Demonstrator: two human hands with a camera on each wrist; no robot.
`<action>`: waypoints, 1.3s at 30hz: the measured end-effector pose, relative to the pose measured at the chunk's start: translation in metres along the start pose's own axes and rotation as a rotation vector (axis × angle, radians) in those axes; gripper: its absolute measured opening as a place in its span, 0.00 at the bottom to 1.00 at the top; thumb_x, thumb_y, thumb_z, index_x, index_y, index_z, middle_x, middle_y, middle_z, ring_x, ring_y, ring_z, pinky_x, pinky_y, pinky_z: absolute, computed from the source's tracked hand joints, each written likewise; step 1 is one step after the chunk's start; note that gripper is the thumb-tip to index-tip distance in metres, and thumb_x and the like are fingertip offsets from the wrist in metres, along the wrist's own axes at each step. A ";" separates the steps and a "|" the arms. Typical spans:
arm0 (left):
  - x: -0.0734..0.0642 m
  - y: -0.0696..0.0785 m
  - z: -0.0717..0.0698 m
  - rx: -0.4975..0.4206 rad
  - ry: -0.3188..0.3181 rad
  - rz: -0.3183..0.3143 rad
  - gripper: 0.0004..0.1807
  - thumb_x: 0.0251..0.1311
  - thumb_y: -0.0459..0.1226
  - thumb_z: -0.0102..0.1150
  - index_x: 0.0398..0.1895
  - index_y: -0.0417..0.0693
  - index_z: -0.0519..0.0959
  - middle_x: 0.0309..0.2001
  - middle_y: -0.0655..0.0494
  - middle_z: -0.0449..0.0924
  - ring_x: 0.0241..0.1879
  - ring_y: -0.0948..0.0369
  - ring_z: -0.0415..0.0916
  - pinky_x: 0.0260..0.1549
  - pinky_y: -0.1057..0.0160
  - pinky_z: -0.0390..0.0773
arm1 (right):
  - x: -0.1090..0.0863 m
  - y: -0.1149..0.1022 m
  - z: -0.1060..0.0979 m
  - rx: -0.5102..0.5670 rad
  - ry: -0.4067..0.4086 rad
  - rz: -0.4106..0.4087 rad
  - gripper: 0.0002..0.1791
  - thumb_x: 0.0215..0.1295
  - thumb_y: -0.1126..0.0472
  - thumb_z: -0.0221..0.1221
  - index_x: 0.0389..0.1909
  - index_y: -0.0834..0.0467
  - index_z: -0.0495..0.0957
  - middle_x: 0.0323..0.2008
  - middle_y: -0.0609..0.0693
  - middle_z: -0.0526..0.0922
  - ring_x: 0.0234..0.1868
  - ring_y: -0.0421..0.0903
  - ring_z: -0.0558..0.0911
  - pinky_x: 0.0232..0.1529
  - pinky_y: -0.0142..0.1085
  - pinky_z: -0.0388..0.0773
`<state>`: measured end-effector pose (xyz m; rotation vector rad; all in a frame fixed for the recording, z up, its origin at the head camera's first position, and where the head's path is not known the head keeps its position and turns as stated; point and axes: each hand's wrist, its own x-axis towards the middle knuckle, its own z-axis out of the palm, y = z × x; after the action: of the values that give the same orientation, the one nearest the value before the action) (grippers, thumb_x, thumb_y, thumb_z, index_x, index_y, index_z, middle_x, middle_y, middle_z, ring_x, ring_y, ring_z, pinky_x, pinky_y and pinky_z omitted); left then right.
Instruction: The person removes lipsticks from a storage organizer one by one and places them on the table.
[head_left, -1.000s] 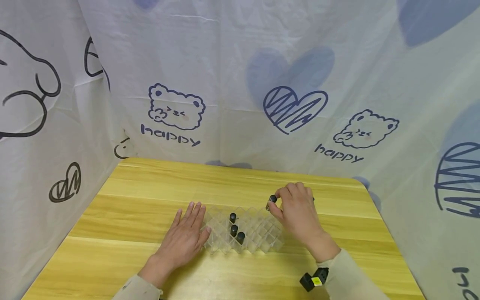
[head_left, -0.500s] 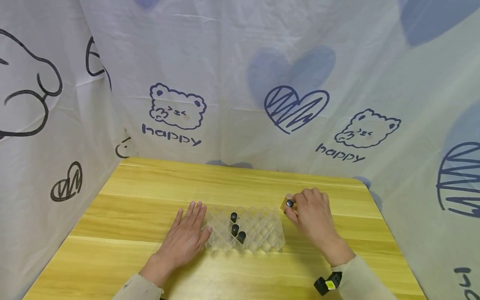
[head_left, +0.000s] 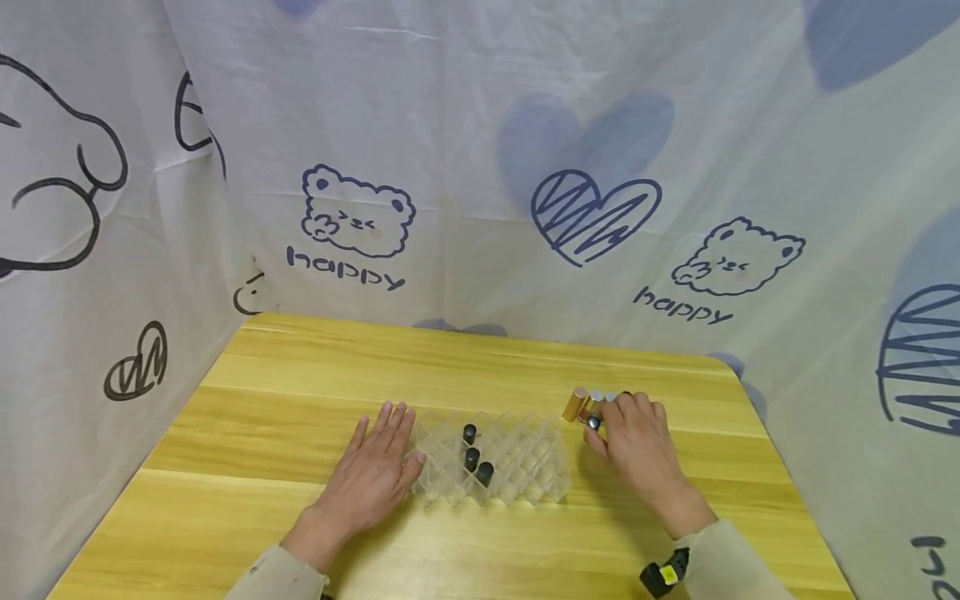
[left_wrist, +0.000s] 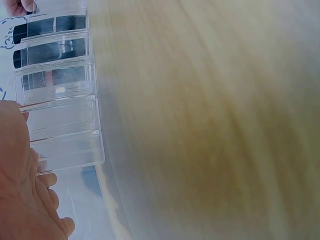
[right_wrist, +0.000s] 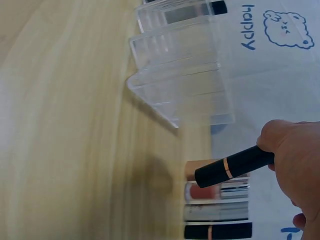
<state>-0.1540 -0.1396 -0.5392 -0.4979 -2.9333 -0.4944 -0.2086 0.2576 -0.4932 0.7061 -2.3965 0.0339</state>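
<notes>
A clear acrylic lipstick organizer [head_left: 525, 458] with diamond-shaped slots stands on the table. Several black-capped lipsticks [head_left: 472, 458] sit upright in its left half. My left hand [head_left: 363, 475] lies along the organizer's left end, fingers straight, with the thumb over its near left edge. To the right of the organizer, my right hand [head_left: 641, 442] pinches a black lipstick [right_wrist: 235, 166] with a gold band between thumb and fingers. The held lipstick tilts in the right wrist view and overlaps a gold tube [head_left: 575, 404] standing behind it.
Beside the gold tube stand a clear-and-pink tube [right_wrist: 202, 192], a silver tube [right_wrist: 217, 211] and another black lipstick [right_wrist: 217, 231], in a row partly behind my right hand. The wood-grain table [head_left: 450, 550] meets a printed white cloth [head_left: 465, 250] at the back.
My right hand has moved right and slightly toward me with the black lipstick, away from the organizer's far right corner. The gold and silver tubes have come into view. My left hand stays put.
</notes>
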 end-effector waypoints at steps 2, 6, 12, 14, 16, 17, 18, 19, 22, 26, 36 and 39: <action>0.000 0.000 0.000 -0.002 0.003 0.001 0.39 0.84 0.55 0.37 0.84 0.37 0.53 0.84 0.40 0.52 0.84 0.44 0.46 0.82 0.37 0.46 | -0.003 0.001 0.004 0.003 0.002 -0.006 0.43 0.83 0.33 0.27 0.30 0.62 0.75 0.28 0.55 0.73 0.30 0.55 0.68 0.31 0.43 0.61; 0.000 0.001 0.000 -0.007 0.004 0.001 0.39 0.84 0.55 0.37 0.83 0.37 0.53 0.83 0.40 0.52 0.84 0.44 0.46 0.82 0.37 0.46 | -0.006 0.003 0.010 -0.002 -0.010 -0.011 0.43 0.83 0.32 0.27 0.31 0.62 0.76 0.30 0.56 0.75 0.32 0.56 0.71 0.32 0.44 0.62; 0.000 0.000 0.000 0.000 0.005 0.003 0.38 0.84 0.55 0.37 0.83 0.37 0.54 0.84 0.41 0.51 0.84 0.44 0.47 0.82 0.37 0.47 | -0.006 0.003 0.015 0.006 -0.039 0.006 0.23 0.74 0.44 0.63 0.31 0.62 0.76 0.31 0.57 0.77 0.34 0.57 0.72 0.33 0.44 0.63; 0.000 0.000 0.000 -0.002 0.005 0.002 0.38 0.84 0.54 0.38 0.83 0.37 0.54 0.84 0.41 0.52 0.84 0.44 0.47 0.82 0.37 0.47 | -0.006 0.002 0.017 0.012 -0.047 0.020 0.20 0.63 0.50 0.72 0.31 0.61 0.76 0.31 0.56 0.76 0.34 0.57 0.72 0.33 0.44 0.63; 0.001 0.000 0.000 -0.002 0.004 0.001 0.38 0.84 0.54 0.38 0.83 0.37 0.54 0.84 0.40 0.52 0.84 0.44 0.46 0.82 0.37 0.46 | -0.005 0.000 0.018 0.014 -0.054 0.034 0.19 0.61 0.51 0.74 0.31 0.60 0.77 0.31 0.55 0.76 0.34 0.57 0.72 0.33 0.43 0.62; 0.001 0.000 0.000 -0.001 0.004 0.001 0.38 0.84 0.54 0.38 0.83 0.37 0.54 0.84 0.40 0.52 0.84 0.44 0.46 0.82 0.37 0.46 | -0.005 0.000 0.019 0.016 -0.056 0.039 0.19 0.61 0.51 0.75 0.31 0.60 0.77 0.31 0.55 0.75 0.34 0.57 0.72 0.33 0.44 0.62; 0.001 0.000 0.000 -0.001 0.004 0.002 0.38 0.84 0.54 0.39 0.83 0.37 0.54 0.84 0.40 0.52 0.84 0.44 0.46 0.82 0.37 0.46 | -0.004 -0.001 0.020 0.019 -0.059 0.044 0.19 0.61 0.51 0.75 0.31 0.60 0.77 0.31 0.55 0.75 0.34 0.57 0.71 0.34 0.44 0.63; 0.001 0.000 0.000 0.001 0.003 0.002 0.38 0.84 0.54 0.39 0.83 0.37 0.54 0.84 0.40 0.52 0.84 0.44 0.46 0.82 0.37 0.46 | -0.004 -0.001 0.020 0.023 -0.059 0.048 0.19 0.62 0.52 0.75 0.31 0.60 0.78 0.31 0.55 0.76 0.34 0.57 0.71 0.34 0.44 0.63; 0.001 0.000 0.000 0.002 0.003 0.001 0.38 0.84 0.53 0.39 0.83 0.37 0.54 0.83 0.40 0.53 0.84 0.44 0.46 0.82 0.37 0.47 | -0.002 -0.003 0.022 0.030 -0.066 0.056 0.18 0.63 0.52 0.74 0.31 0.60 0.78 0.31 0.55 0.76 0.33 0.56 0.70 0.34 0.44 0.63; 0.000 0.000 0.000 -0.003 0.001 -0.002 0.38 0.84 0.53 0.40 0.83 0.37 0.54 0.83 0.40 0.53 0.84 0.45 0.46 0.82 0.37 0.47 | -0.001 -0.004 0.024 0.036 -0.082 0.068 0.18 0.64 0.52 0.74 0.32 0.61 0.79 0.32 0.55 0.77 0.34 0.56 0.70 0.34 0.44 0.63; 0.001 0.002 -0.002 0.004 -0.010 -0.006 0.38 0.84 0.54 0.38 0.84 0.37 0.53 0.84 0.40 0.52 0.85 0.45 0.45 0.82 0.37 0.47 | 0.002 -0.004 0.027 0.045 -0.087 0.081 0.17 0.64 0.53 0.74 0.33 0.61 0.79 0.32 0.56 0.77 0.35 0.57 0.72 0.36 0.46 0.65; 0.001 0.003 -0.002 0.001 -0.009 -0.009 0.38 0.84 0.54 0.38 0.84 0.37 0.53 0.84 0.40 0.52 0.84 0.45 0.45 0.82 0.37 0.47 | 0.001 -0.003 0.028 0.040 -0.089 0.082 0.17 0.64 0.53 0.74 0.33 0.61 0.79 0.32 0.56 0.77 0.35 0.57 0.72 0.35 0.45 0.65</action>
<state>-0.1534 -0.1375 -0.5360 -0.4889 -2.9455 -0.4931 -0.2240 0.2489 -0.5152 0.6401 -2.5155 0.0866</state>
